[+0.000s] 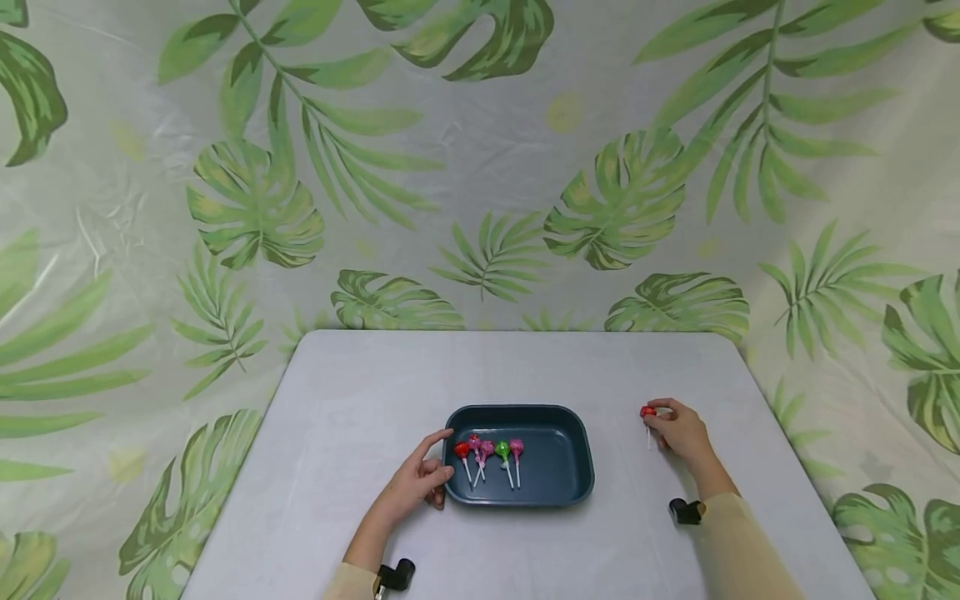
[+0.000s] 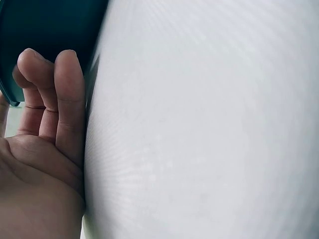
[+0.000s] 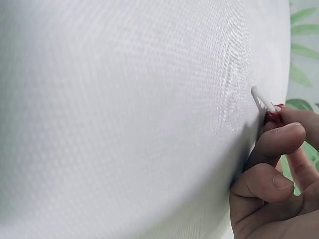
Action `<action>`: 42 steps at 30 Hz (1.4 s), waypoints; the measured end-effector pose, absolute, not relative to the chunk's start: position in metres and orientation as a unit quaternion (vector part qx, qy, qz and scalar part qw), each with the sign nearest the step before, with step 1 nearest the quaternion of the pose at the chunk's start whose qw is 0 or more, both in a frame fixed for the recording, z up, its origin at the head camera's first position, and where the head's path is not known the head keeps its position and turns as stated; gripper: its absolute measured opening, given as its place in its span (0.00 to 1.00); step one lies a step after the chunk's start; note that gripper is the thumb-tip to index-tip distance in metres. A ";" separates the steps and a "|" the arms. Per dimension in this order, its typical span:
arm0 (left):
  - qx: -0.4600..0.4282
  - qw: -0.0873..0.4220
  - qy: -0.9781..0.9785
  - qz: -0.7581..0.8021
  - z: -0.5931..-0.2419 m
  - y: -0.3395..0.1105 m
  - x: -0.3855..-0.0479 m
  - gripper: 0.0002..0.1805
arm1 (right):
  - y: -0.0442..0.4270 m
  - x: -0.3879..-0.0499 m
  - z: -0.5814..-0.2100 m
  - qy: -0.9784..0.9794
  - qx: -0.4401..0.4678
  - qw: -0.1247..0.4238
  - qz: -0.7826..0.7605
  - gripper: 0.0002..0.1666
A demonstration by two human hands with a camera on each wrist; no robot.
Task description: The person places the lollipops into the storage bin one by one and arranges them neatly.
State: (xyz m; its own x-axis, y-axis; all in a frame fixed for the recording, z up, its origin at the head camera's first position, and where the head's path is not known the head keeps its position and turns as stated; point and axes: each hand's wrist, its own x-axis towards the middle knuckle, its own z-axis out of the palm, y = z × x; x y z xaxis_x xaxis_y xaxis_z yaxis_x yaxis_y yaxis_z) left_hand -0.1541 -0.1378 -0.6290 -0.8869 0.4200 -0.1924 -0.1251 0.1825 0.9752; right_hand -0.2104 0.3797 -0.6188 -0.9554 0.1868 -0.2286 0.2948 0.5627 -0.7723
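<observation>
A dark blue-green rectangular tray (image 1: 555, 497) stands on the table. Inside its left half lie several lollipops with white sticks: a red lollipop (image 1: 462, 450), a green lollipop (image 1: 502, 449) and pink lollipops, one being the pink lollipop (image 1: 517, 447) on the right. My left hand (image 1: 411, 487) holds the tray's left end, index finger and thumb at the rim; in the left wrist view its other fingers (image 2: 70, 94) bend beside the tray wall. Off to the right, my right hand (image 1: 681, 430) pinches another red lollipop (image 1: 647, 411) by its head, the white stick pointing toward the table's near side.
A white cloth covers the table (image 1: 360, 383). Behind and around it hangs a leaf-patterned curtain (image 1: 495, 167). A small black camera sits on each wrist, by the pale sleeves (image 1: 738, 533).
</observation>
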 end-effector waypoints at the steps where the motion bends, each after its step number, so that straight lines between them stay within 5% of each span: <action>1: 0.100 0.215 0.737 0.632 -0.629 -0.138 -0.154 0.36 | 0.379 -0.210 -0.619 0.881 0.137 0.060 -0.449 0.27; 20: 0.096 0.216 0.735 0.635 -0.628 -0.137 -0.154 0.36 | 0.353 -0.203 -0.593 0.835 0.155 0.059 -0.524 0.27; 42: 0.103 0.217 0.738 0.631 -0.630 -0.139 -0.156 0.36 | 0.279 -0.185 -0.529 0.807 0.062 0.058 -0.585 0.26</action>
